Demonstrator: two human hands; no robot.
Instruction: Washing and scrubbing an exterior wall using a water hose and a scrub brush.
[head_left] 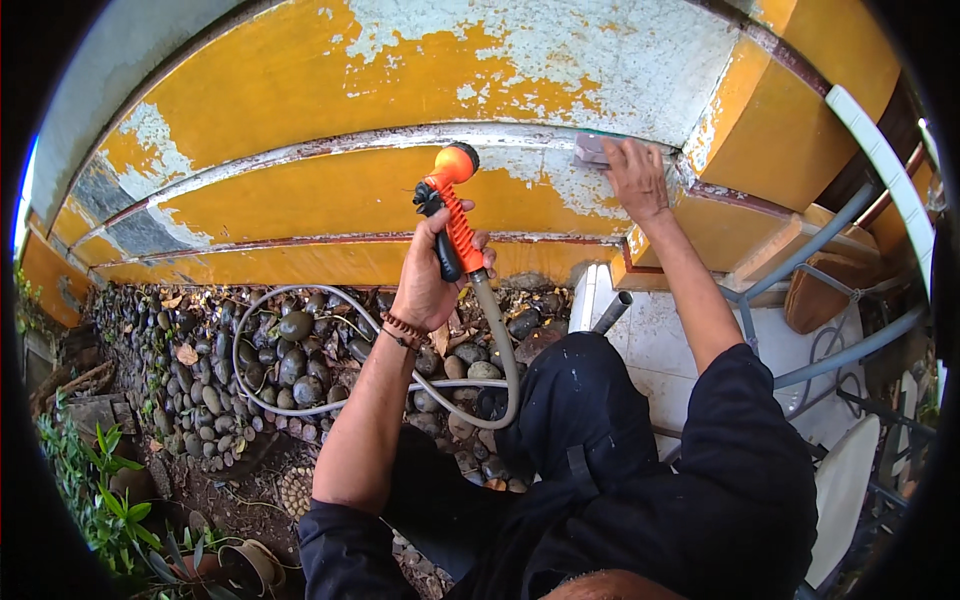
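My left hand [430, 265] is wrapped round the ribbed grip of an orange and black hose spray gun [463, 235]. The gun's round nozzle points up at the yellow wall [370, 195], apart from it. A grey hose [500, 345] runs down from the handle and loops over the stones. Farther right, my right hand [637, 178] presses a flat mauve-grey sanding block [592, 150] to the wall, near the pale ledge [400, 140]. A thin green edge shows along the block's top. Around it the paint is worn off to a whitish layer. My fingertips partly cover the block.
Wet rounded stones [290, 365] lie along the wall's foot. White tiles [650, 320] cover the ground at right, beside a grey metal frame [830, 235] and a yellow pillar [780, 130]. Green plants [115, 500] and a pot [252, 567] stand lower left.
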